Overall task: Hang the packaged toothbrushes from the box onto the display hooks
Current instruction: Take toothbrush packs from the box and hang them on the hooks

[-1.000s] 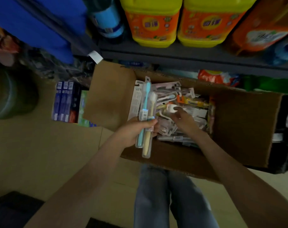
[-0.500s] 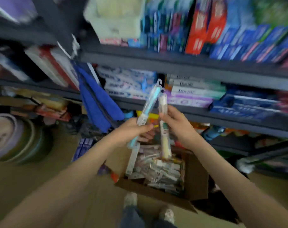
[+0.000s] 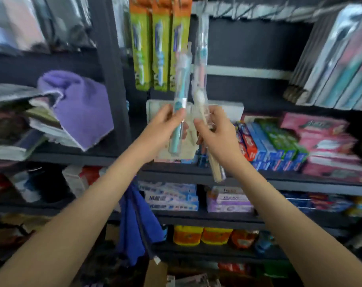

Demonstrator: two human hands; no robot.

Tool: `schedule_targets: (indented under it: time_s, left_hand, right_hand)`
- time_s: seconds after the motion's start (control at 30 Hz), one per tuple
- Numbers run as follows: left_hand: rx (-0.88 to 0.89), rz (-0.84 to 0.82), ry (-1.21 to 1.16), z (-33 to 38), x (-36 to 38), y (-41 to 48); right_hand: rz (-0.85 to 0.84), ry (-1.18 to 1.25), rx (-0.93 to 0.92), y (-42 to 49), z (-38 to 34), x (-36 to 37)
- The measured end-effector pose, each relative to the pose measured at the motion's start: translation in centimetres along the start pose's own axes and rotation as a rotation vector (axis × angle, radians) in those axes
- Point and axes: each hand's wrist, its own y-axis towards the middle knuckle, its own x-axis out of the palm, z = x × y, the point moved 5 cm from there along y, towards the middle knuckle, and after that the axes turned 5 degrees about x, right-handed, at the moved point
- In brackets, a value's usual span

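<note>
My left hand (image 3: pixel 162 129) grips a clear-packed teal toothbrush (image 3: pixel 181 94) near its lower half, held upright before the shelves. My right hand (image 3: pixel 214 129) grips a clear-packed beige toothbrush (image 3: pixel 205 112), its lower end sticking out below my wrist. Just behind it hangs another clear pack with a teal and pink brush (image 3: pixel 202 52), reaching up to the hook rail (image 3: pixel 248 6). Green and orange toothbrush packs (image 3: pixel 160 42) hang to the left of it. Only a corner of the cardboard box (image 3: pixel 155 272) shows at the bottom edge.
Silver toothbrush packs (image 3: pixel 337 65) hang at upper right. Toothpaste boxes (image 3: pixel 279 141) fill the shelf to the right of my hands. A purple cloth (image 3: pixel 80 106) lies on the left shelf, and a blue cloth (image 3: pixel 136 224) hangs lower down. A dark shelf post (image 3: pixel 109 59) stands left of the hooks.
Both hands rose from the box to the hook level, each with a toothbrush pack. My view swung up from the box to the upper shelves.
</note>
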Motion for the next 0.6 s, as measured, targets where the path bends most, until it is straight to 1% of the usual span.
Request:
schedule_targets:
  time_s: [0.1,0.2,0.3,0.37,0.43,0.5,0.6]
  left_hand:
    - [0.1,0.03,-0.058,3.7,0.3,2.0]
    - [0.129,0.061,-0.102,6.5,0.4,4.6]
    - [0.171,0.107,-0.045,8.8,0.1,7.1]
    - [0.21,0.118,-0.017,10.0,0.3,8.3]
    - [0.22,0.139,-0.015,10.6,0.2,9.2]
    - [0.221,0.171,-0.017,10.9,-0.1,9.9]
    - [0.222,0.204,-0.048,10.6,-0.8,10.9]
  right_hand:
    - [0.107,-0.161,-0.089,2.1,-2.6,-1.1]
    - [0.161,-0.246,-0.126,5.1,-4.9,-2.6]
    - [0.206,-0.381,-0.174,8.1,-6.9,-3.9]
    - [0.251,-0.453,-0.166,9.9,-7.7,-4.9]
    - [0.281,-0.508,-0.115,11.4,-7.9,-5.8]
    - [0.288,-0.532,-0.071,12.5,-7.9,-6.3]
    - [0.269,-0.58,-0.068,13.5,-7.6,-6.2]
